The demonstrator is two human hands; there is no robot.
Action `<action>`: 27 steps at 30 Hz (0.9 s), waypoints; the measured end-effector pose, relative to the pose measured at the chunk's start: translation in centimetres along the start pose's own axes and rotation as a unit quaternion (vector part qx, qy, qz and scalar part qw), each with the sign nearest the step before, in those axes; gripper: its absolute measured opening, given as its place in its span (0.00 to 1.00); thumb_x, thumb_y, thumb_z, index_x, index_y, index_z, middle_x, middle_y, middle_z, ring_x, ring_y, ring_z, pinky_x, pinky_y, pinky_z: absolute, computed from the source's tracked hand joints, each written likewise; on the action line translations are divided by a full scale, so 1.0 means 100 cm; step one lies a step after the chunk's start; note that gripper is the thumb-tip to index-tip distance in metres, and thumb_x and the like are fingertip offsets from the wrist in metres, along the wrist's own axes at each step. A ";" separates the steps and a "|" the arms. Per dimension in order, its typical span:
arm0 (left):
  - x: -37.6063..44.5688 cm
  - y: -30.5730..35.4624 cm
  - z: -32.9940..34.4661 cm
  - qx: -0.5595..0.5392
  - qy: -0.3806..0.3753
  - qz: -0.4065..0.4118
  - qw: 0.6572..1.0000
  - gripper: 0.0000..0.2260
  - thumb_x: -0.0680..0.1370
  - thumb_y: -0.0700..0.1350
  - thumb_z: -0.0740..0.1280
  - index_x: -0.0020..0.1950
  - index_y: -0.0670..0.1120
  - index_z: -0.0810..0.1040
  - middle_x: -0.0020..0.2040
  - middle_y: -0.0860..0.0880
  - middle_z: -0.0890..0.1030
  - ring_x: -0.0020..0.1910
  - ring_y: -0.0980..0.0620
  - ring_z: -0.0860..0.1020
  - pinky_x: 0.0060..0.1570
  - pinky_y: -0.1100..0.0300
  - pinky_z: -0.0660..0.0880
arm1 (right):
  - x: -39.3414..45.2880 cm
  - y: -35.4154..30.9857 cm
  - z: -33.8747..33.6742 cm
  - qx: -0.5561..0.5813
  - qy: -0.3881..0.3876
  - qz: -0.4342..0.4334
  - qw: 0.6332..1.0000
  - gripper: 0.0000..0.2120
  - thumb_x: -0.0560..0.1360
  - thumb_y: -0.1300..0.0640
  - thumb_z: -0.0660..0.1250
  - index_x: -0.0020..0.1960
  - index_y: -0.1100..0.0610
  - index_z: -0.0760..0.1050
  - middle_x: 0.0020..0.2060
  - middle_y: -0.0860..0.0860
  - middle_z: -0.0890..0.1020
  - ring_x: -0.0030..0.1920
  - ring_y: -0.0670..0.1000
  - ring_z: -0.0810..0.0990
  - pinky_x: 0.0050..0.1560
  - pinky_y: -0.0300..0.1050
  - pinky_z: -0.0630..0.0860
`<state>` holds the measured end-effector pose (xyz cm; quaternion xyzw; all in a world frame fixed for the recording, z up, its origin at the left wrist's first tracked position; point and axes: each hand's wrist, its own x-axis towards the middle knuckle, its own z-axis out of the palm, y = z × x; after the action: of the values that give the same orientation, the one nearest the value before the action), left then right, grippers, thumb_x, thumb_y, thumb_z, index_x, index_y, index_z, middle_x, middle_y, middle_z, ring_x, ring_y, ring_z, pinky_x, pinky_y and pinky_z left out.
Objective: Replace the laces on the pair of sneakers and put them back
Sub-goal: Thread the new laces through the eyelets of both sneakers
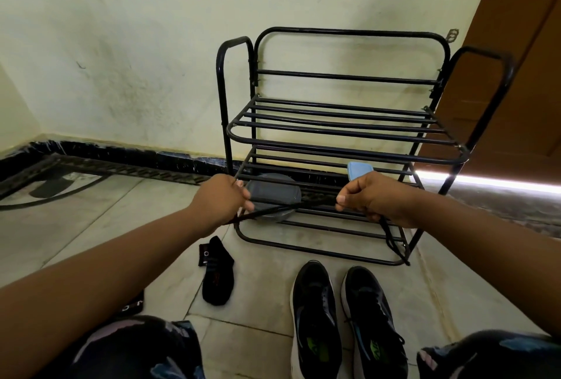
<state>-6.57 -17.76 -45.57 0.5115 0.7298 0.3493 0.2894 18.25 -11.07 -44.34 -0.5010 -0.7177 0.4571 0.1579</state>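
Two black sneakers with white soles stand side by side on the tiled floor, the left sneaker [314, 321] without a lace and the right sneaker [372, 324] with lace ends showing. A black lace [303, 204] is stretched taut between my hands, raised in front of the rack. My left hand [223, 198] grips one end. My right hand [368, 196] grips the other, and the lace's tail hangs down from it toward the floor.
A black metal shoe rack [343, 133] stands against the wall, with a grey round object [273, 196] and a blue object [358, 170] on its lower shelf. A black sock [218, 275] lies on the floor left of the sneakers. A brown door [516, 75] is at the right.
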 end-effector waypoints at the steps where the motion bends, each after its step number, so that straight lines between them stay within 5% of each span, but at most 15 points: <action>1: -0.002 0.003 0.003 -0.030 0.001 0.011 0.999 0.13 0.83 0.42 0.53 0.46 0.40 0.75 0.45 0.43 0.83 0.22 0.64 0.71 0.29 0.63 0.65 | 0.001 -0.003 0.002 -0.006 0.001 -0.006 1.000 0.08 0.78 0.58 0.65 0.41 0.58 0.79 0.39 0.58 0.77 0.29 0.47 0.65 0.27 0.38 0.63; 6: -0.012 0.029 0.023 -0.127 -0.087 0.015 0.988 0.16 0.84 0.46 0.52 0.52 0.41 0.77 0.48 0.46 0.83 0.20 0.65 0.69 0.30 0.62 0.62 | 0.005 -0.022 0.016 -0.037 -0.019 -0.046 0.998 0.10 0.77 0.56 0.65 0.39 0.56 0.80 0.33 0.58 0.71 0.25 0.44 0.63 0.26 0.37 0.62; 11: -0.011 0.034 0.040 -0.092 -0.204 0.010 0.975 0.15 0.84 0.48 0.53 0.56 0.42 0.77 0.34 0.52 0.78 0.24 0.58 0.61 0.24 0.67 0.60 | 0.004 -0.030 0.023 -0.049 -0.026 -0.062 0.997 0.09 0.77 0.56 0.66 0.43 0.59 0.80 0.35 0.57 0.73 0.27 0.47 0.63 0.28 0.40 0.62; 14: -0.007 0.036 0.041 -0.024 -0.168 0.046 0.984 0.13 0.83 0.47 0.54 0.53 0.43 0.76 0.33 0.50 0.74 0.26 0.57 0.66 0.24 0.69 0.64 | 0.003 -0.027 0.019 -0.064 -0.031 -0.052 0.996 0.09 0.77 0.55 0.66 0.42 0.58 0.81 0.33 0.57 0.71 0.28 0.47 0.64 0.28 0.40 0.63; 18: 0.002 0.026 0.031 0.141 -0.101 0.115 0.978 0.13 0.83 0.45 0.56 0.49 0.43 0.78 0.45 0.40 0.81 0.45 0.43 0.79 0.41 0.57 0.72 | 0.000 -0.016 0.007 -0.040 -0.025 -0.018 0.999 0.10 0.78 0.56 0.64 0.42 0.58 0.81 0.29 0.51 0.72 0.27 0.45 0.65 0.28 0.38 0.63; 23: 0.014 0.006 0.012 0.313 -0.031 0.107 0.943 0.12 0.83 0.45 0.56 0.43 0.44 0.74 0.44 0.44 0.79 0.41 0.46 0.76 0.40 0.58 0.68 | -0.002 0.001 -0.011 -0.015 0.003 0.033 0.999 0.09 0.77 0.57 0.66 0.42 0.59 0.81 0.23 0.46 0.75 0.25 0.44 0.65 0.26 0.36 0.63; 27: 0.012 -0.001 0.003 0.380 0.013 0.077 0.922 0.08 0.82 0.44 0.58 0.46 0.45 0.74 0.41 0.46 0.75 0.38 0.48 0.72 0.39 0.57 0.67 | -0.005 0.008 -0.020 -0.023 0.024 0.059 0.998 0.09 0.77 0.56 0.66 0.42 0.58 0.82 0.30 0.52 0.75 0.28 0.47 0.65 0.28 0.39 0.62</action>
<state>-6.80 -16.59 -45.92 0.6329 0.7699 0.0740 0.0359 20.31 -10.47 -43.76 -0.5570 -0.6931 0.4367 0.1363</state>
